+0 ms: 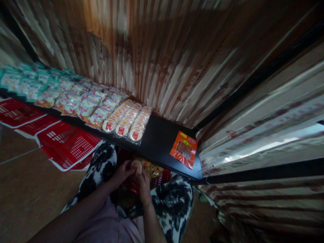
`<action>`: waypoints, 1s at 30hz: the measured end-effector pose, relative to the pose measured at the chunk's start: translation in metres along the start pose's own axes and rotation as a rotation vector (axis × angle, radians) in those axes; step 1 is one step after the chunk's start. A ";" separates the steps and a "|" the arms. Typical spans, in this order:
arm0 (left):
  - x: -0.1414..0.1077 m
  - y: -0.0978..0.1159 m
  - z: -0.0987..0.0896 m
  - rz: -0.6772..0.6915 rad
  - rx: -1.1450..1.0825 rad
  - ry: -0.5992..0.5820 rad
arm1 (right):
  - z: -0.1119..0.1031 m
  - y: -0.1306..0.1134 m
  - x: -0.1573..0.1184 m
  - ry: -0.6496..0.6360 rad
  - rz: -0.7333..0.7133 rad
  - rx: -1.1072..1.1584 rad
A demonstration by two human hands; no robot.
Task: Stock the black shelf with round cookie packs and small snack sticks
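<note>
- Below the front edge of the black shelf (pixel 162 135), the round cracker pack (pixel 137 166) sits between the person's two hands, over the yellowish packets (pixel 153 170) beneath.
- The left hand (pixel 123 173) has its fingers bent in against the pack's left side; the right hand (pixel 144 185) closes on its right and near side. Both grips look drawn in to about the pack's width, though the undersides of the fingers are hidden.
- Handling it well seems to call for light, even pressure at the rim; the contents look brittle, and a squeeze across the flat face could crack them.
- Lifting it past the shelf's front edge would need some clearance, or the wrapper could catch there.
- The pack's round, printed face points up toward the wearer. With so round an outline, I cannot make out a long axis, nor how deep the pack is.
- On the shelf, the rows of similar round packs (pixel 126 118) run lengthwise from its front edge toward its back, slanting rightward, printed faces up.
</note>
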State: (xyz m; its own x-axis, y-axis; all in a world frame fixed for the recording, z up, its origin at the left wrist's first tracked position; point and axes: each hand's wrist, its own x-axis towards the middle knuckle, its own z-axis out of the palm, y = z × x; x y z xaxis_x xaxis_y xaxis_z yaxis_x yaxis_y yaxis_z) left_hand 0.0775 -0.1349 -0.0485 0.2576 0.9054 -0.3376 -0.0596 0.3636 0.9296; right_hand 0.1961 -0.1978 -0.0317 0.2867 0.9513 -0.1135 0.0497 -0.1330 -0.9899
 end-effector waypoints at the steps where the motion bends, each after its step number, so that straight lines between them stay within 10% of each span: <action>1: -0.001 0.001 0.000 -0.025 -0.008 -0.008 | 0.000 0.000 0.000 -0.007 0.006 0.017; 30: -0.009 0.031 -0.014 0.207 0.366 0.088 | 0.004 0.004 0.003 0.070 -0.004 -0.201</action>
State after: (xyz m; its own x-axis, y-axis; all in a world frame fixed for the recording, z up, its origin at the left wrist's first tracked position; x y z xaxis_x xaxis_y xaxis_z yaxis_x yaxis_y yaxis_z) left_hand 0.0602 -0.1284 -0.0189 0.1917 0.9722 -0.1346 0.2489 0.0846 0.9648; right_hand 0.1932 -0.1942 -0.0365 0.3513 0.9313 -0.0962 0.2391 -0.1885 -0.9525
